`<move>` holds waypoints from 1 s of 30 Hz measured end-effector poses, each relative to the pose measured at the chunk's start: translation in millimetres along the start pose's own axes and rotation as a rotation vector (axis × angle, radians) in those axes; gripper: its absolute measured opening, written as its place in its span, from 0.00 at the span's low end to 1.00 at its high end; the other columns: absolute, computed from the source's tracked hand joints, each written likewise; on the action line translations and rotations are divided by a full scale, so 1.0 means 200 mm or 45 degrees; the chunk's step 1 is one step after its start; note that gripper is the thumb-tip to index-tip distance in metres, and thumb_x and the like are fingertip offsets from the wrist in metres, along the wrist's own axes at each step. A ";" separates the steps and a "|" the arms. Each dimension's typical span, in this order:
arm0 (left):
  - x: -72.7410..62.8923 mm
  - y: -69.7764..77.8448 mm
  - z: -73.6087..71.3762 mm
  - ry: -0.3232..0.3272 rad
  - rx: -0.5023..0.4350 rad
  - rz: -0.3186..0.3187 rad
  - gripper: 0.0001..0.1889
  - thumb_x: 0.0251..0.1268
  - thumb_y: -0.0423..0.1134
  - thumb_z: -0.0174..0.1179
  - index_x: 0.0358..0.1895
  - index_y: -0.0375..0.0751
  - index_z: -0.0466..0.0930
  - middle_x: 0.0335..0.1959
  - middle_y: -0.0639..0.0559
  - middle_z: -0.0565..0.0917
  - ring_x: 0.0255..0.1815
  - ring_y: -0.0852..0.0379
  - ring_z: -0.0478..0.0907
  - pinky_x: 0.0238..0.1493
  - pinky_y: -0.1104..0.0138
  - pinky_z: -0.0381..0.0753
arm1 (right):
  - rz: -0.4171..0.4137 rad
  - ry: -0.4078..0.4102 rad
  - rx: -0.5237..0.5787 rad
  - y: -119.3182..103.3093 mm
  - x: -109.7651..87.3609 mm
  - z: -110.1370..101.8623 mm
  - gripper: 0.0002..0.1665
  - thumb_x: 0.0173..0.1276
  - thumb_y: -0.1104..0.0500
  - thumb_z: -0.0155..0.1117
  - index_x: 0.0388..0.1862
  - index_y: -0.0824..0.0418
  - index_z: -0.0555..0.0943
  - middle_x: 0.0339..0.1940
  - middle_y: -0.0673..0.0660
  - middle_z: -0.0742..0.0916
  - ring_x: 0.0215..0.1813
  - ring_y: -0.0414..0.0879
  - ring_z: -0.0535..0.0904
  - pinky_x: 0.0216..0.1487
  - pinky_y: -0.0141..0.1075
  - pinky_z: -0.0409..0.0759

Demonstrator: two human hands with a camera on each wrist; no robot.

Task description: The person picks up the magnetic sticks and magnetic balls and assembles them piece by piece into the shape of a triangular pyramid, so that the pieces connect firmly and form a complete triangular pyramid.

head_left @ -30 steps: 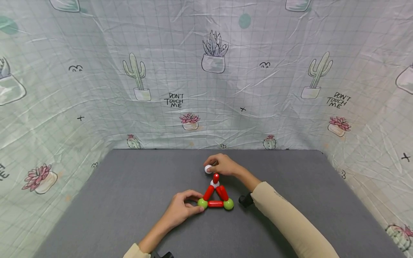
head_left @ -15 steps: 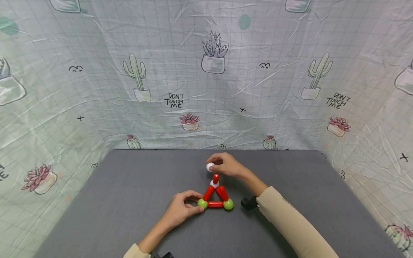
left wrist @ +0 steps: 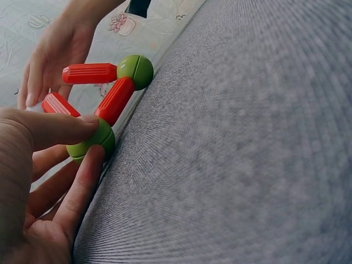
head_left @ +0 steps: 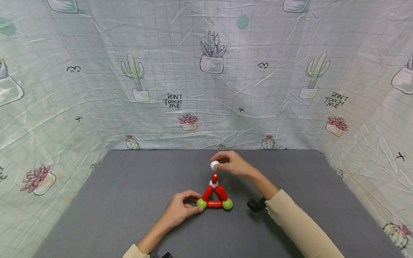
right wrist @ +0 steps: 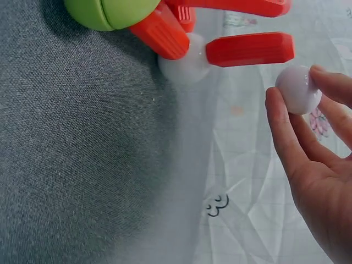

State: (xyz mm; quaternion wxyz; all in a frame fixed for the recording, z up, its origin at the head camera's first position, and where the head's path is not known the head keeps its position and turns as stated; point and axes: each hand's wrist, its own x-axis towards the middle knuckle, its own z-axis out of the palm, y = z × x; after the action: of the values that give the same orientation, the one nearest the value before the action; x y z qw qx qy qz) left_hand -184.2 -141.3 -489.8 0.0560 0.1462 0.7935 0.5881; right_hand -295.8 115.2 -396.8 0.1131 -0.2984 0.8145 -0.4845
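A triangle of red rods lies on the table, with a green ball [head_left: 227,204] at the near right corner, another green ball [head_left: 201,204] at the near left and a white ball [head_left: 211,185] at the far corner. From the far ball a red rod [right wrist: 250,49] stands upright, its top end bare. My left hand [head_left: 183,208] pinches the near left green ball between thumb and fingers. Between the fingertips of my right hand [head_left: 235,164] is a second white ball [right wrist: 298,89]. It is held up beside the upright rod's top end, a small gap showing between them.
A dark grey cloth-covered table [head_left: 145,172] carries the rods and balls. Behind it and at both sides hangs a pale plastic curtain [head_left: 238,82] printed with cacti. A black wrist-camera mount [head_left: 256,205] sticks out from the right sleeve.
My right hand has lifted and shifted slightly right with the white ball, which now appears right behind the upright rod in the head view. The left hand and the triangle stay in place.
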 end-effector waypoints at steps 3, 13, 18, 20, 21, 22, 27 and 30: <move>0.00 0.01 0.00 -0.006 -0.004 -0.003 0.19 0.53 0.36 0.79 0.49 0.42 0.88 0.44 0.42 0.88 0.35 0.61 0.86 0.34 0.72 0.83 | -0.015 0.002 0.022 -0.01 -0.02 -0.01 0.14 0.73 0.63 0.66 0.56 0.62 0.85 0.51 0.61 0.90 0.47 0.45 0.86 0.52 0.39 0.84; 0.00 0.01 0.00 -0.007 0.000 -0.008 0.19 0.53 0.37 0.79 0.50 0.43 0.88 0.45 0.43 0.89 0.38 0.61 0.86 0.35 0.71 0.83 | -0.060 -0.052 -0.021 -0.07 -0.09 -0.01 0.14 0.73 0.62 0.68 0.55 0.60 0.85 0.52 0.59 0.89 0.50 0.47 0.85 0.57 0.37 0.83; 0.00 0.00 0.00 -0.006 0.010 -0.007 0.19 0.53 0.38 0.79 0.50 0.43 0.88 0.45 0.43 0.89 0.37 0.60 0.86 0.36 0.71 0.84 | -0.077 -0.085 -0.035 -0.08 -0.11 0.00 0.15 0.73 0.61 0.68 0.56 0.60 0.85 0.52 0.60 0.89 0.52 0.48 0.85 0.60 0.46 0.84; 0.00 0.00 0.00 -0.007 0.008 -0.009 0.19 0.53 0.38 0.79 0.50 0.43 0.87 0.45 0.43 0.89 0.36 0.60 0.86 0.36 0.71 0.83 | -0.077 -0.087 -0.046 -0.08 -0.11 0.01 0.15 0.72 0.61 0.69 0.56 0.60 0.85 0.52 0.59 0.90 0.52 0.47 0.85 0.60 0.47 0.83; 0.00 0.00 0.00 -0.008 0.007 -0.010 0.19 0.53 0.38 0.79 0.50 0.43 0.87 0.45 0.43 0.89 0.36 0.60 0.86 0.36 0.71 0.83 | -0.077 -0.086 -0.052 -0.08 -0.11 0.01 0.15 0.72 0.61 0.69 0.56 0.60 0.85 0.52 0.59 0.90 0.52 0.47 0.85 0.60 0.48 0.83; 0.00 0.01 0.00 -0.009 0.008 -0.010 0.19 0.53 0.38 0.79 0.50 0.43 0.87 0.45 0.43 0.89 0.36 0.59 0.86 0.36 0.71 0.83 | -0.071 -0.085 -0.054 -0.08 -0.11 0.01 0.15 0.72 0.62 0.69 0.56 0.59 0.85 0.52 0.59 0.90 0.52 0.47 0.85 0.60 0.49 0.83; 0.00 0.01 0.00 -0.011 0.006 -0.011 0.19 0.54 0.38 0.79 0.50 0.43 0.87 0.46 0.43 0.89 0.38 0.60 0.86 0.37 0.71 0.84 | -0.067 -0.089 -0.057 -0.08 -0.11 0.02 0.14 0.71 0.62 0.70 0.54 0.60 0.86 0.51 0.58 0.90 0.52 0.47 0.85 0.59 0.52 0.83; 0.00 0.01 -0.01 -0.011 0.003 -0.013 0.19 0.54 0.38 0.79 0.50 0.43 0.87 0.46 0.43 0.89 0.39 0.60 0.86 0.37 0.71 0.84 | -0.077 -0.098 -0.062 -0.09 -0.12 0.02 0.14 0.71 0.62 0.70 0.54 0.60 0.86 0.51 0.58 0.90 0.52 0.47 0.85 0.59 0.51 0.84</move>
State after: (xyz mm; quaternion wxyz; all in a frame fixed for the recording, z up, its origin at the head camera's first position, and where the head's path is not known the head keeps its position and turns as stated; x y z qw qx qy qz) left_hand -184.1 -142.0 -488.0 0.0623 0.1449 0.7946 0.5863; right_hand -269.1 120.6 -386.0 0.1225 -0.3440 0.8117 -0.4559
